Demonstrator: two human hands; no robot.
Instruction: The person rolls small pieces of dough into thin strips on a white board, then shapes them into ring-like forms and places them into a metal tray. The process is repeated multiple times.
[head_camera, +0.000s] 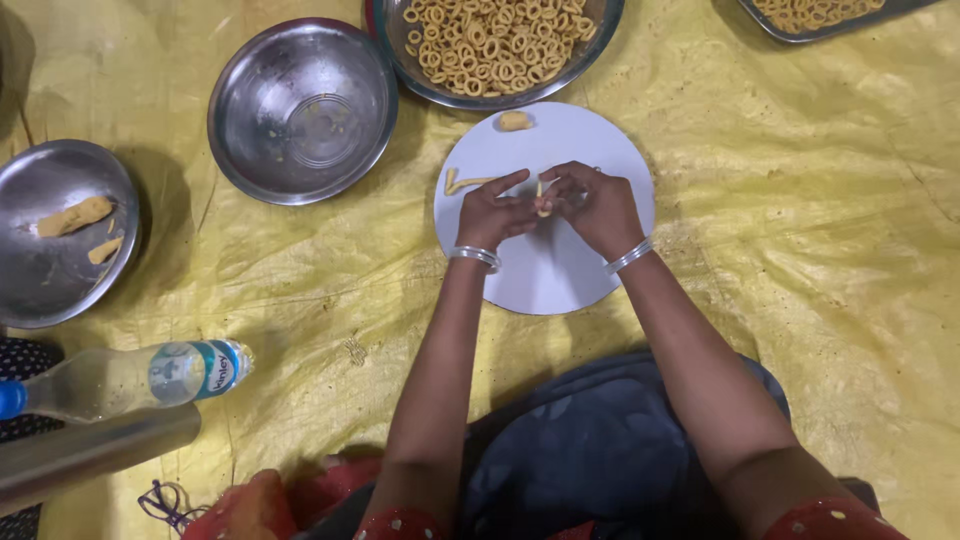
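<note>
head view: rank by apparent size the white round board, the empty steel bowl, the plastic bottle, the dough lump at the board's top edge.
1. white round board, largest.
2. empty steel bowl, a bit smaller across.
3. plastic bottle, long but narrow; it may lie nearer the camera, so its rank is loose.
4. dough lump, smallest by far.

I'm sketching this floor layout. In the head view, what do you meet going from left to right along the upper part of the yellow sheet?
Steel plate with dough pieces → empty steel bowl → bowl of dough rings → tray of rings at the top right corner.
</note>
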